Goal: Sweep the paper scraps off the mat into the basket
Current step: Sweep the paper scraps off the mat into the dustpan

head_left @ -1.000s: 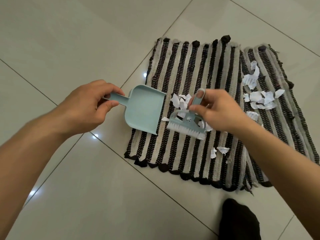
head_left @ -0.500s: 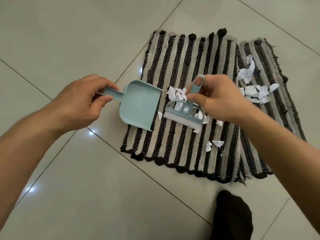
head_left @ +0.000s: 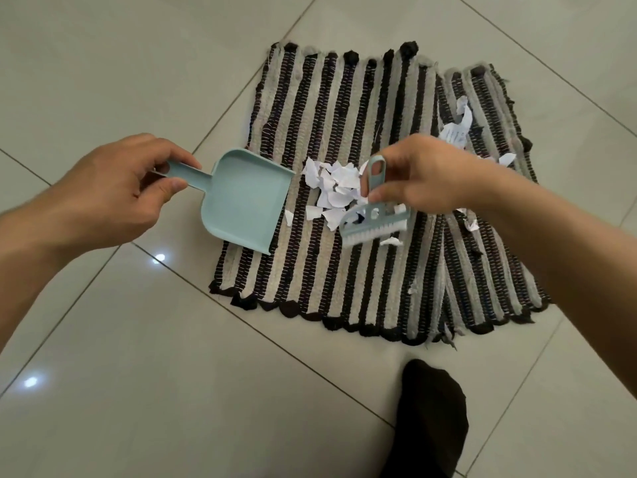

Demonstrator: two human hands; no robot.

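A black-and-cream striped mat point(head_left: 344, 108) lies on the tiled floor. My left hand point(head_left: 113, 194) grips the handle of a pale blue dustpan point(head_left: 244, 205), whose mouth rests on the mat's left edge. My right hand point(head_left: 424, 174) holds a small pale blue brush point(head_left: 374, 222) by its looped handle, bristles down on the mat. A pile of white paper scraps point(head_left: 332, 188) lies between the dustpan mouth and the brush. More scraps point(head_left: 456, 131) sit at the mat's right side, partly hidden by my right arm. No basket is in view.
Glossy beige floor tiles point(head_left: 138, 374) surround the mat. A foot in a black sock point(head_left: 431, 419) stands on the floor just in front of the mat's near edge. A tiny scrap point(head_left: 412, 289) lies near the mat's front.
The brush has tilted and shifted right; the scraps beside the dustpan mouth now lie bunched into a tighter pile. The dustpan has stayed at the mat's left edge.
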